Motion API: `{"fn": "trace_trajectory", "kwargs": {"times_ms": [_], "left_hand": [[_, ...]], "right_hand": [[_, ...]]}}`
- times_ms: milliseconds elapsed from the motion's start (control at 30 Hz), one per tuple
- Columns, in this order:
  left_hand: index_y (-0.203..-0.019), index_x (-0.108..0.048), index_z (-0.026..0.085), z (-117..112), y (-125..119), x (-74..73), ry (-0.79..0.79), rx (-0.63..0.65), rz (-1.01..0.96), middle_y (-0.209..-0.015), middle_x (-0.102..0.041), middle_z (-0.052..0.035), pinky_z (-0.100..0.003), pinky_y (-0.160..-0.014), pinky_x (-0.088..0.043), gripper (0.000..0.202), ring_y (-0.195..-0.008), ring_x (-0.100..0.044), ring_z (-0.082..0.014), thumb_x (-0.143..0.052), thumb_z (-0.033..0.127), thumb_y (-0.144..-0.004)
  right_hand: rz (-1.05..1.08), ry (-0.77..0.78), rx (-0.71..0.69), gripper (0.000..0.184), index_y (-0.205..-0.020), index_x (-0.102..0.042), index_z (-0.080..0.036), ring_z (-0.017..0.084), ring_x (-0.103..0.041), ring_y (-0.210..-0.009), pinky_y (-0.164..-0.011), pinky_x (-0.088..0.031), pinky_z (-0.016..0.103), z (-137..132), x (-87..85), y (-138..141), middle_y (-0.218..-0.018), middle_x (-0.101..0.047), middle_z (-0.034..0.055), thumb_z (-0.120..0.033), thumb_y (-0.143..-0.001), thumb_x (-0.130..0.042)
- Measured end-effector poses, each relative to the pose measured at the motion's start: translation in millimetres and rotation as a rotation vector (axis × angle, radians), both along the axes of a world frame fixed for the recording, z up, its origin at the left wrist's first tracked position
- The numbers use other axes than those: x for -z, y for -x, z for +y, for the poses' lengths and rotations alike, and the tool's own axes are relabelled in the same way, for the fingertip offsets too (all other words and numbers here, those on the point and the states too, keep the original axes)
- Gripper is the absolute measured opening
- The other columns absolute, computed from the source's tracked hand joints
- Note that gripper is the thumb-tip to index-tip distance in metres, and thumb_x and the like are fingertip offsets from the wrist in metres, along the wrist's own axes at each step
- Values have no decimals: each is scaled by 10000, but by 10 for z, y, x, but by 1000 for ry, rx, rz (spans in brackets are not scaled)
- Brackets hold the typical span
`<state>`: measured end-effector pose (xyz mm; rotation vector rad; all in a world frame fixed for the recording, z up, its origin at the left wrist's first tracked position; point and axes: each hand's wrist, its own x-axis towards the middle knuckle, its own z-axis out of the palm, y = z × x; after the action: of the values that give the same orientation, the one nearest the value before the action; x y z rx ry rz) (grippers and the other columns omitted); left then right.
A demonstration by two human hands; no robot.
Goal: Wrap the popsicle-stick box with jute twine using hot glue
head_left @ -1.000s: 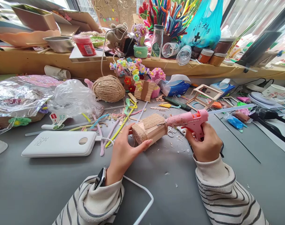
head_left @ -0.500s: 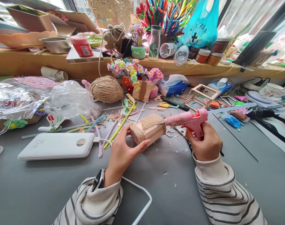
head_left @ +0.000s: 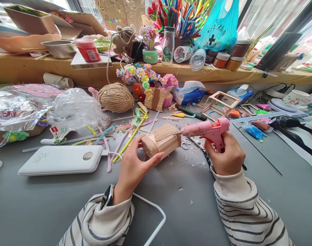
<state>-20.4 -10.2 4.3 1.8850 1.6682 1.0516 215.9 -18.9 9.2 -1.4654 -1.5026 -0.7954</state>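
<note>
My left hand (head_left: 135, 164) is closed around the near end of a small wooden craft-stick box (head_left: 168, 147), thumb along its lower side. Twine (head_left: 150, 145) wraps the end by my fingers, and more twine covers part of the upper face. In my right hand (head_left: 226, 153) is a pink hot glue gun (head_left: 207, 131), gripped by its handle, a clear glue stick (head_left: 255, 118) reaching out of its back. The nozzle is at the box's far upper edge; whether it touches, I cannot tell. Scissors (head_left: 186, 143) lie just behind, partly hidden.
A white power bank (head_left: 60, 160) with a cable lies left. Behind are a twine ball (head_left: 115, 97), pipe cleaners (head_left: 130, 141), plastic wrap (head_left: 76, 107), a wooden frame (head_left: 219, 104) and a blue tissue pack (head_left: 189, 94). Glue scraps dot the grey table (head_left: 191, 222). Jars line the shelf.
The glue gun and my right hand have shifted very slightly right, the nozzle still by the same edge. My left hand and the box look almost unchanged.
</note>
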Motion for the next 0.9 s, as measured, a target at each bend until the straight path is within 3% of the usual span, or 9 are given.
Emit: {"fn": "trace_trajectory", "kwargs": {"times_ms": [900], "left_hand": [[-1134,-496,189,-1,-13,-17,-1,4,6,-1068,-610,-81,-361,-809,-478,633,-890,-597,-215,-615,567,-641]], "right_hand": [[26,15,50,123,-803,-536,-181,108,-435,-470,-460,-394,230,1,15,-69,-575,-491,-28,-228,-695,-575]]}}
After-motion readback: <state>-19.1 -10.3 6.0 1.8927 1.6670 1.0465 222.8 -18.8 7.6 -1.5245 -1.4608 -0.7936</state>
